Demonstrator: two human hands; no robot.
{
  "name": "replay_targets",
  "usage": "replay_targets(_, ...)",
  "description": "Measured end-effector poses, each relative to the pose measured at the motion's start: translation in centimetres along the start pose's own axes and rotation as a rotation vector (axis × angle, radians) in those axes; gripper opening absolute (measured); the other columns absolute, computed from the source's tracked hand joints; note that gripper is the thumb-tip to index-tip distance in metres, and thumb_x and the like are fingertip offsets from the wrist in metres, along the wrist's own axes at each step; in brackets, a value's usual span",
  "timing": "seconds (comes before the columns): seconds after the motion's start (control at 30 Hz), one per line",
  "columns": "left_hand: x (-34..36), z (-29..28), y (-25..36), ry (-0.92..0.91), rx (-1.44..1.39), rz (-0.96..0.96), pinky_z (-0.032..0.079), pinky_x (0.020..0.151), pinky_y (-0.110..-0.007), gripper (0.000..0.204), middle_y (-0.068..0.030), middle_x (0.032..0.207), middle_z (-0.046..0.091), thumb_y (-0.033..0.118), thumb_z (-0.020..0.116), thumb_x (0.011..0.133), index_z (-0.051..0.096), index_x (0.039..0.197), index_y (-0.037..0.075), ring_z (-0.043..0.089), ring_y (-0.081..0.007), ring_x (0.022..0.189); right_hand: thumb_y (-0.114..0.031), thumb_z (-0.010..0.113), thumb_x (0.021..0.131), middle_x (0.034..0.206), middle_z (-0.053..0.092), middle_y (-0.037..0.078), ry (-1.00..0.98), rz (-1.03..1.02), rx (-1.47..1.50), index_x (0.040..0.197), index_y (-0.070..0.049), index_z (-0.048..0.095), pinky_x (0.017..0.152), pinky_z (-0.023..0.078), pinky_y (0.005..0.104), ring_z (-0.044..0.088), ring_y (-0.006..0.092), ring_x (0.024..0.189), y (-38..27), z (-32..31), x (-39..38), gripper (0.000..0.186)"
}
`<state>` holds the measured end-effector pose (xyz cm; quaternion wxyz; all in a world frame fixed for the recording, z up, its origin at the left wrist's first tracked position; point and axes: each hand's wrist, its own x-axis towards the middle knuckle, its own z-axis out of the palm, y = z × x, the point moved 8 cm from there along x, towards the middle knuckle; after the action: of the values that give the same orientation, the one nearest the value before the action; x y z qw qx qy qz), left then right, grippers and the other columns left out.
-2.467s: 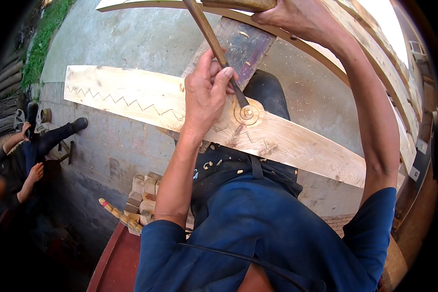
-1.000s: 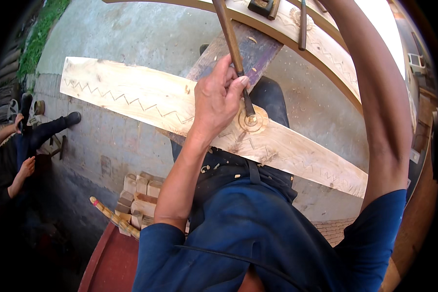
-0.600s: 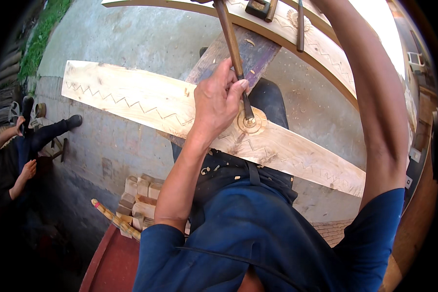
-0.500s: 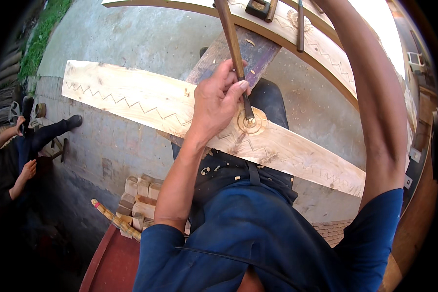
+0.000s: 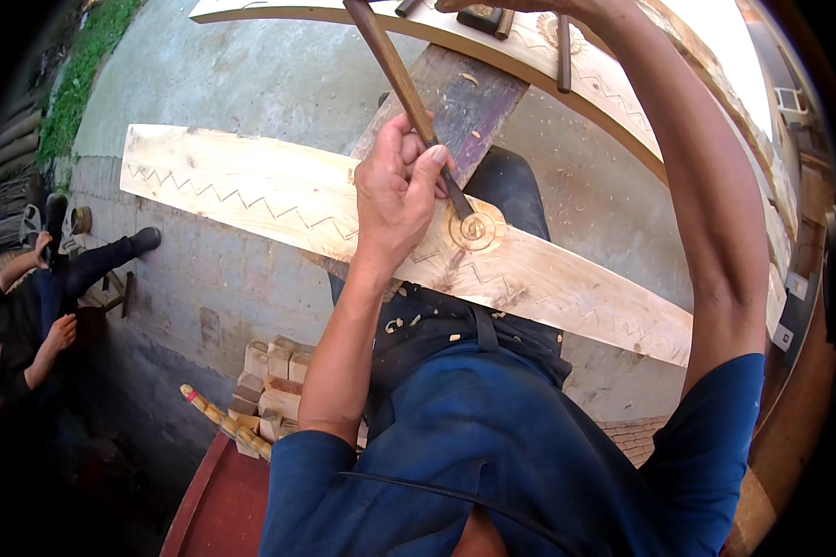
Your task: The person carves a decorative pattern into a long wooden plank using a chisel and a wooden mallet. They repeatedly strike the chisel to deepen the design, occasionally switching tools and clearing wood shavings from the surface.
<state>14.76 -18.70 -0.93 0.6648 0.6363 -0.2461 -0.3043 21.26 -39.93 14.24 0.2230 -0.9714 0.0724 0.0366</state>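
Observation:
My left hand (image 5: 399,190) is wrapped around a long chisel (image 5: 395,74) with a brown handle. Tilted to the left, the chisel has its tip on a round carved rosette with ringed grooves (image 5: 478,227). The rosette sits on a long pale wooden board (image 5: 251,181), which lies across my legs and a dark plank. Zigzag lines run along the board on either side of the carving. My right hand (image 5: 562,6) is at the upper edge, mostly cut off. Its fingers and anything in them cannot be made out.
Beyond stands a curved pale beam (image 5: 316,15) bearing an ink-line box (image 5: 480,17) and another tool handle (image 5: 564,56). Cut wood blocks (image 5: 274,371) are by a red surface (image 5: 218,501) at lower left. A seated person (image 5: 28,316) is at far left.
The chisel now leans further left, its top swung toward the left. My left hand has shifted slightly left with it. My right hand has come into view at the upper edge.

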Motion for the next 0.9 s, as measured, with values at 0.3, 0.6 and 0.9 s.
replay_targets(0.3,-0.1,0.0,0.1,0.0,0.046,0.016,0.058,0.068,-0.022,0.037,-0.0066,0.095,0.074,0.007,0.062,0.113,0.053,0.147,-0.006,0.068,-0.0078,0.077,-0.027,0.091,0.08,0.106,0.082,0.022,-0.003,-0.047,-0.02,0.127,-0.001,0.078,0.087,0.061,0.046,0.078,0.0366,0.097,-0.6,-0.1,0.3,0.055)
replay_targets(0.6,-0.6,0.0,1.7,0.04,0.159,0.077,0.062,0.07,-0.025,0.034,-0.0085,0.094,0.077,0.004,0.063,0.111,0.056,0.143,-0.007,0.073,-0.0105,0.082,-0.011,0.077,0.082,0.114,0.08,0.022,0.096,-0.024,0.17,0.142,-0.001,0.071,0.092,0.061,0.042,0.077,0.0367,0.105,-1.6,-0.9,0.9,0.061)
replay_targets(0.9,-1.2,-0.4,1.3,0.094,0.099,0.073,0.065,0.071,-0.027,0.032,-0.0105,0.095,0.079,0.001,0.065,0.109,0.058,0.139,-0.008,0.076,-0.0123,0.085,-0.004,0.07,0.082,0.114,0.08,0.023,0.001,-0.157,-0.031,0.14,-0.001,0.073,0.094,0.061,0.0451,0.077,0.036,0.109,-6.0,-0.8,2.4,0.058)
